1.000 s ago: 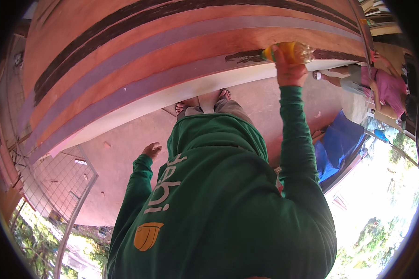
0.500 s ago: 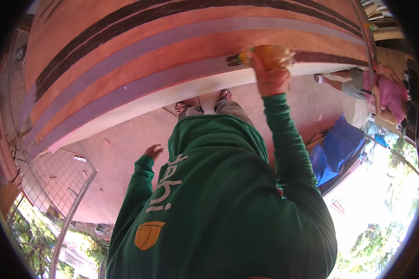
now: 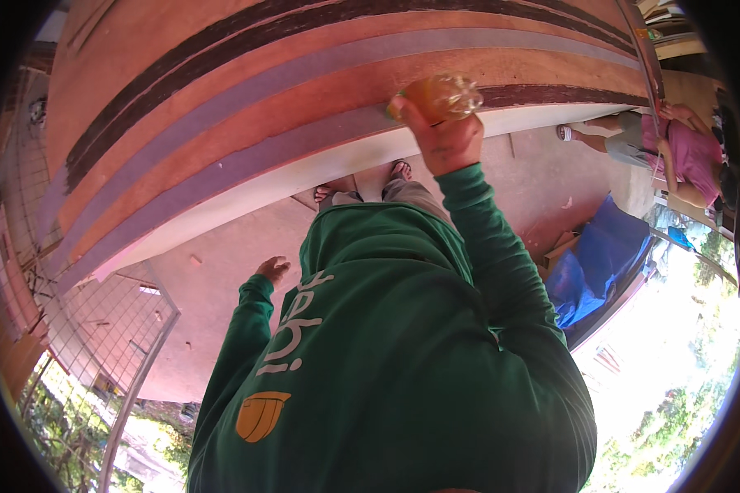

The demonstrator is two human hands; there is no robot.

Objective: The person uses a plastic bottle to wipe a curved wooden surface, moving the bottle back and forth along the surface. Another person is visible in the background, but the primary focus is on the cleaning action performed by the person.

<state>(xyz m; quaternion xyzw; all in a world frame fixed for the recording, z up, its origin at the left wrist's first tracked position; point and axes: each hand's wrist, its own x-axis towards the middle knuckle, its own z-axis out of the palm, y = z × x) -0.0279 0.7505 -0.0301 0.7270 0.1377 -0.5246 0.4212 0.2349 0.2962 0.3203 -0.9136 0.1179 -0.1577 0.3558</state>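
I see right hand (image 3: 446,141) raised, fingers clenched around orange sponge (image 3: 441,94) wrapped in clear plastic, pressed against striped wooden panel (image 3: 288,107) at boundary of pale and dark bands. Left hand (image 3: 272,268) hangs low beside green sweatshirt (image 3: 403,353), released, fingers loosely curled, holding nothing. Feet in sandals (image 3: 400,169) on concrete floor (image 3: 205,320). Blue tarp (image 3: 600,259) at right; second person in pink (image 3: 682,156) seated well apart. Wire fence (image 3: 99,329) at left.

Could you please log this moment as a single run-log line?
right hand: grips crumpled orange cloth against striped wooden panel | left hand: empty, hanging at side | bystander in pink: apart
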